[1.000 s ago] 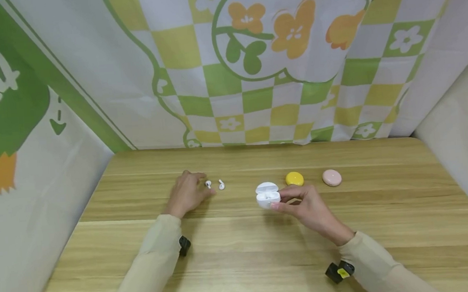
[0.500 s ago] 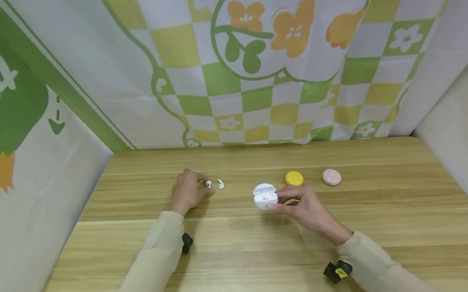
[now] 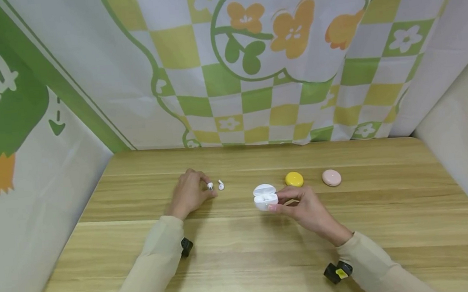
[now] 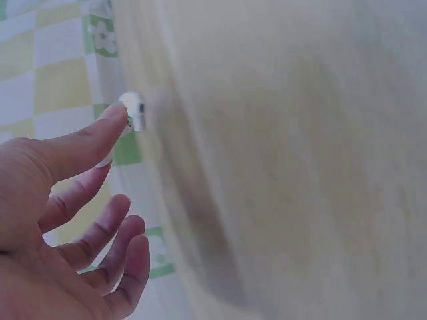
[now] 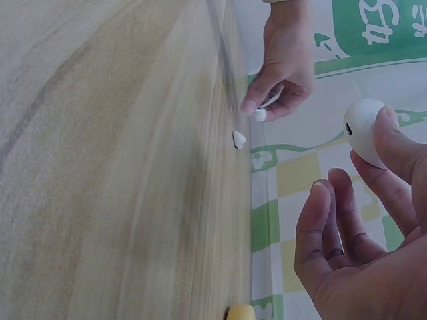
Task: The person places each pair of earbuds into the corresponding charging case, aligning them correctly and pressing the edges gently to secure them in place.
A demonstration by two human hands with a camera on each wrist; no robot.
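Note:
My left hand [image 3: 188,190] pinches a white earbud [image 3: 210,185] between thumb and index finger, low over the wooden table. A second white earbud [image 3: 221,184] lies just to its right on the tabletop, untouched. In the right wrist view the pinched earbud [image 5: 259,115] shows at the left fingertips. With thumb and fingers, my right hand [image 3: 306,208] grips a white earbud charging case [image 3: 266,202] above the table. The case's lid is flipped up and its inside faces me. From the right wrist, only the case's rounded underside [image 5: 364,130] with a dark port is visible.
A round yellow case [image 3: 294,179] sits just behind my right hand. Farther right lies a round pink one [image 3: 331,178]. The wooden table [image 3: 244,265] ends at a checked, flowered cloth [image 3: 259,102] hanging behind it.
The left fingers have closed on the left earbud, which has shifted slightly to the right and turned. My right hand has brought the case a little to the left.

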